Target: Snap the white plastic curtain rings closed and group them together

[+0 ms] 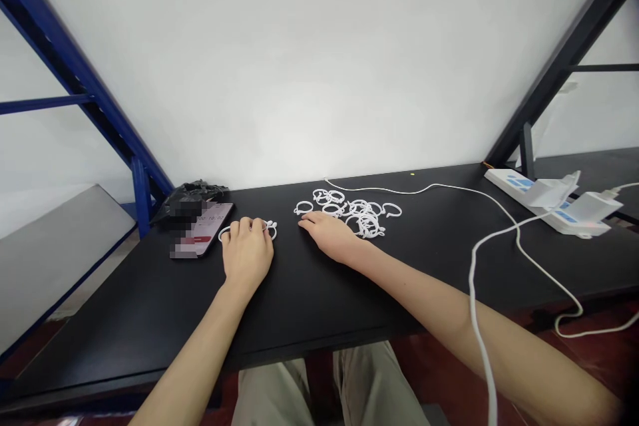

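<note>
Behind the black tabletop (pixel 299 299) stands a plain pale wall (pixel 319 66), with a blue metal frame (pixel 74 66) at the left side and a black frame (pixel 554 66) at the right side. Near the back left edge lies a crumpled black plastic bag (pixel 192 194), and just beside it is a phone (pixel 214 229) with its screen lit. On this screen some digits look like "10:02", but blurred blocks cover a part of them; below there is a red bar, whose writing I cannot read. At the right, a white power strip (pixel 509 185) carries blue markings, too small for reading, and white chargers (pixel 592 205) are plugged into it. I can read no brand on them.

White rings with small eyelets lie in a loose pile (pixel 368 223) near the middle of the tabletop, several of them overlapping. The left hand (pixel 248 245) rests palm down, fingers bent, over white ring parts (pixel 273 233) which show on both its sides; I cannot tell if it grips them. The right hand (pixel 327 233) lies low in front of the pile, its fingers close together and pointing left, near a single ring (pixel 304 204); its grip is hidden.
</note>
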Tool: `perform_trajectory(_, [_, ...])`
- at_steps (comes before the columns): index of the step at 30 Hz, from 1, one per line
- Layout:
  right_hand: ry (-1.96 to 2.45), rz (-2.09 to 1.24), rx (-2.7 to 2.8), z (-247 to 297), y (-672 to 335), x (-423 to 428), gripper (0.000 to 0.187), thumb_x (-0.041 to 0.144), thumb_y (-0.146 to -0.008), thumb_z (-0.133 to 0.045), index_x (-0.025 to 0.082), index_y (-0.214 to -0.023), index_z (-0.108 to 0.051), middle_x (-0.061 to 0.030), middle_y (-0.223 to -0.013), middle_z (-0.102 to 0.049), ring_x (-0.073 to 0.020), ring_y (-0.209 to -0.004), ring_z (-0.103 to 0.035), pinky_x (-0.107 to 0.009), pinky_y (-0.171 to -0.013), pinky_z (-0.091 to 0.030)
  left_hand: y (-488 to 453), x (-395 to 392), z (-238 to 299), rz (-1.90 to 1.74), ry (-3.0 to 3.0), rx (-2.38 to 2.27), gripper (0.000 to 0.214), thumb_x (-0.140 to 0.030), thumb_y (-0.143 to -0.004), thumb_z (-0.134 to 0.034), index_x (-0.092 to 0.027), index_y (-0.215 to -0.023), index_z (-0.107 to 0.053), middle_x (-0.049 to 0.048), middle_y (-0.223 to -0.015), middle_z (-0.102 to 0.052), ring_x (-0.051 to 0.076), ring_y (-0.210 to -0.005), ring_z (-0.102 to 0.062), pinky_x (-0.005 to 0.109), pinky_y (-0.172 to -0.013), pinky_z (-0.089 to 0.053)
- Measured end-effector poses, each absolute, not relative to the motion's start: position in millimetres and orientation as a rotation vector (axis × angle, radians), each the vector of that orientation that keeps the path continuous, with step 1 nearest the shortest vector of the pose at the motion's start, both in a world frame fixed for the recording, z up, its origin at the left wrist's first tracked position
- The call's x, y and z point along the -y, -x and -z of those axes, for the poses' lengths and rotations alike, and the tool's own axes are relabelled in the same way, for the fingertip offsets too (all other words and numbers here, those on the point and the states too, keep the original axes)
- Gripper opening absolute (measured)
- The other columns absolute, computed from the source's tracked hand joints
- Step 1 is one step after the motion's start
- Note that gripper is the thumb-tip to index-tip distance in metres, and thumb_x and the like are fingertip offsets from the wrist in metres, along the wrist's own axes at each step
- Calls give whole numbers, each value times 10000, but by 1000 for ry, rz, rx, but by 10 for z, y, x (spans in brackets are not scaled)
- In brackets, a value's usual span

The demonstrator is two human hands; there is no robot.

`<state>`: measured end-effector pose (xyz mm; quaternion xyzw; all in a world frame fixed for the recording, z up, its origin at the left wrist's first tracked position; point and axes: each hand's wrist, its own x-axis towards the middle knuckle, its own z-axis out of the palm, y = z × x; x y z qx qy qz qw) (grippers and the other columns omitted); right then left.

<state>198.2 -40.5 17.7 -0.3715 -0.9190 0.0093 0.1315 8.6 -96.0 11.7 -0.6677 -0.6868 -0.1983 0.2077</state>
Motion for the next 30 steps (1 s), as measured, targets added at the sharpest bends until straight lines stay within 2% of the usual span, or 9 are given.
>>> perform_trajectory(6, [994,8,2697,-289,-2107,526,317,-9,-862,-491,150,-1100,-629,-150,-1275,-580,-236,-1080,-628,-365,-864,-527,-194,967,-133,742,2034,1738,222,-242,-906,-456,-170,-1049,-610,130,-1038,-610,316,-965,-511,455,-814,-409])
perform_trajectory(10, [852,25,2482,-355,-2185,538,318,39,-907,-422,172,-1118,-619,-120,-1275,-586,-223,-1136,-592,-363,-891,-515,-294,974,-136,916,2266,1591,260,-248,-921,-470,-187,-1154,-569,104,-1099,-610,286,-1026,-501,440,-890,-427])
perform_trajectory(13, [701,-24,2357,-374,-2181,582,346,59,-928,-367,207,-1128,-608,-83,-1269,-585,-180,-1149,-568,-316,-906,-496,-333,985,-155,1092,2404,1552,296,-269,-935,-473,-210,-1219,-527,81,-1115,-617,255,-1035,-511,401,-868,-454])
perform_trajectory(17, [678,-56,2415,-371,-2121,689,298,122,-943,-387,229,-1133,-591,-57,-1194,-572,-140,-959,-599,-236,-749,-496,-336,1004,-203,1314,2426,1678,178,-275,-941,-458,-210,-1032,-598,34,-885,-618,183,-788,-553,309,-697,-468])
perform_trajectory(20, [726,-50,2378,-357,-2095,729,298,144,-947,-398,234,-1169,-576,-67,-1168,-545,-124,-855,-584,-216,-662,-474,-339,1018,-239,1420,2401,1766,139,-307,-916,-511,-217,-911,-617,-1,-773,-594,156,-691,-540,282,-650,-449])
perform_trajectory(25, [673,-264,2149,-376,-2079,712,178,210,-959,-458,207,-1035,-619,-60,-1048,-582,-125,-869,-587,-234,-741,-496,-363,1018,-246,1635,2467,1922,162,-364,-891,-560,-216,-916,-622,-11,-778,-625,132,-661,-543,272,-651,-443])
perform_trajectory(28, [696,-487,1943,-414,-2058,701,132,290,-932,-543,194,-943,-633,-44,-951,-614,-133,-879,-600,-253,-788,-506,-365,991,-232,2022,2516,2002,202,-399,-860,-611,-204,-914,-601,-19,-748,-607,122,-653,-545,261,-637,-454])
perform_trajectory(30, [768,-698,1885,-431,-2038,701,211,340,-952,-499,194,-897,-641,-36,-906,-640,-138,-861,-615,-271,-791,-510,-360,970,-222,2360,2469,1982,214,-385,-833,-654,-198,-908,-583,-17,-777,-613,115,-673,-559,253,-637,-464])
